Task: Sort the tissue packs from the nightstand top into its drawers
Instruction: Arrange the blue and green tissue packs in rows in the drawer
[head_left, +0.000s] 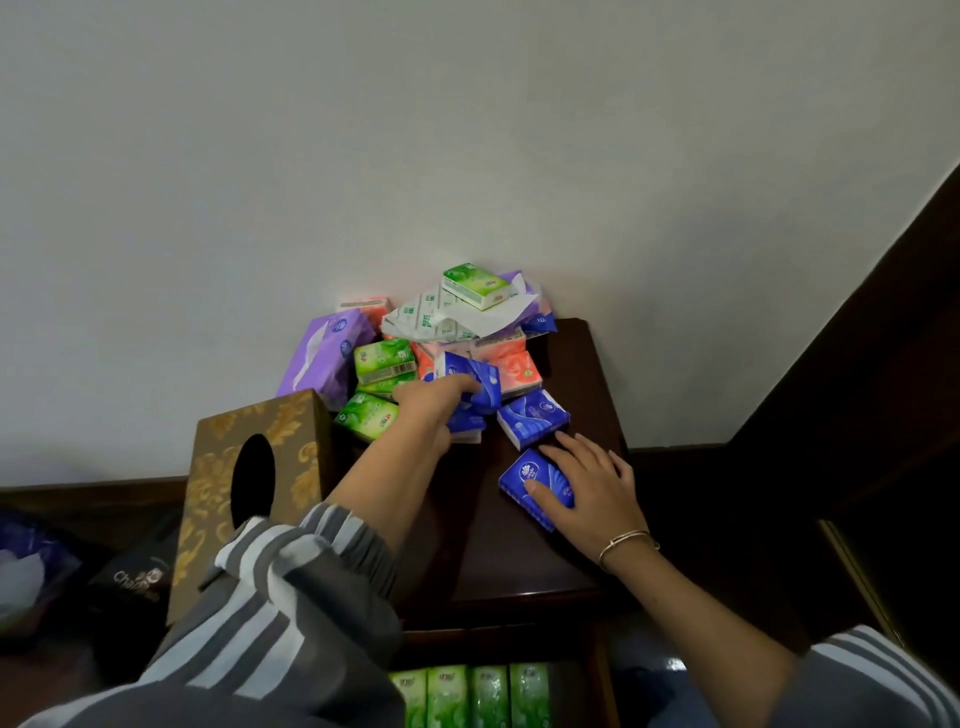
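Light, squashy, probably slippery: my left fingers (457, 387) clamp a blue pack (480, 379) by its sides, while my right fingers (584, 454) lie flat on a nearer pack (524, 475).

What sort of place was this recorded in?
Probably a home bedroom: a dark wooden nightstand stands against a plain white wall, topped with a pile of pocket tissue packs and a gold-patterned tissue box, with more green packs lined up in its open drawer.
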